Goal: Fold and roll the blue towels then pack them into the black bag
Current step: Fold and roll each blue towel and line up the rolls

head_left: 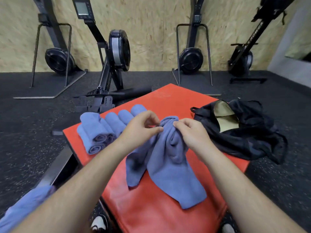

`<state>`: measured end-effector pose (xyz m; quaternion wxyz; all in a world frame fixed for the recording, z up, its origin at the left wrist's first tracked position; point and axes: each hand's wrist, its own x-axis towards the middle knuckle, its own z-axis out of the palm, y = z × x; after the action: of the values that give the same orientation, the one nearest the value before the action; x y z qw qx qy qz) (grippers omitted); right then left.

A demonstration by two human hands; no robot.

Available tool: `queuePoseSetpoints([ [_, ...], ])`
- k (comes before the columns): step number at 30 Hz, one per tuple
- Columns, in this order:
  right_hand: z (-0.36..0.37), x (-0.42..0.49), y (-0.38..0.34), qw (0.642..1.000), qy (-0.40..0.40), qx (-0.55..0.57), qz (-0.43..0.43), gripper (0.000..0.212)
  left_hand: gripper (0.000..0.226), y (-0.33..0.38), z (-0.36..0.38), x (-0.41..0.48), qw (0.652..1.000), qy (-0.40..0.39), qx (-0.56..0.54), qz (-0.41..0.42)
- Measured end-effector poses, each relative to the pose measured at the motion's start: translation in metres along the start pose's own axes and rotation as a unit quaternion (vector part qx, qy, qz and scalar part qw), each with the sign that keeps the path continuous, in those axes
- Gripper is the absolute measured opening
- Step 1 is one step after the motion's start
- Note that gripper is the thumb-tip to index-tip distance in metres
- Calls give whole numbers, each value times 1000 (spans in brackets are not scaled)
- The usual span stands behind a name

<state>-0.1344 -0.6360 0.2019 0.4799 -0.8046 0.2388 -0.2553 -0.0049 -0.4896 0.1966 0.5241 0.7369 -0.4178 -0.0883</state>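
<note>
Pinching the bunched top of a fleecy blue towel (166,158), left hand (141,128) and right hand (190,133) let it drape onto the shiny red pad (159,214); rolled towels (107,128) stacked just left, floppy black bag (249,132) gaping at right, tan lining showing

A gym: rowing machines (116,52) stand along a chipboard wall (151,31) on speckled rubber flooring (25,123).

Both bare forearms stretch out ahead of the person and draw together. The left grip (141,127) pinches thumb against forefinger on the bunched top of the blue towel (168,165). The right grip (190,133), knuckles up, curls its fingers onto the same bunch, just beside the left.
</note>
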Motion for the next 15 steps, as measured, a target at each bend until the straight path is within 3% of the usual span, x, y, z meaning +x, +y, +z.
queuePoseSetpoints([
  [4, -10, 6, 16, 988, -55, 124, 72, 30, 17, -40, 10, -9, 989, -107, 100, -15],
  [6, -12, 12, 15, 984, -77, 147, 66, 27, 9, -45, 10, -4, 987, -106, 117, -19],
  [8, -12, 16, 17, 984, -83, 143, 67, 21, 13, -49, 8, 8, 990, -49, 131, -29],
  [12, -16, 20, 22, 986, -64, 125, 88, 35, 11, -52, 6, 19, 985, 98, 131, -52],
  [15, -13, 17, 23, 976, -74, 174, 105, 41, 15, -49, 11, 17, 973, 175, 151, -28],
])
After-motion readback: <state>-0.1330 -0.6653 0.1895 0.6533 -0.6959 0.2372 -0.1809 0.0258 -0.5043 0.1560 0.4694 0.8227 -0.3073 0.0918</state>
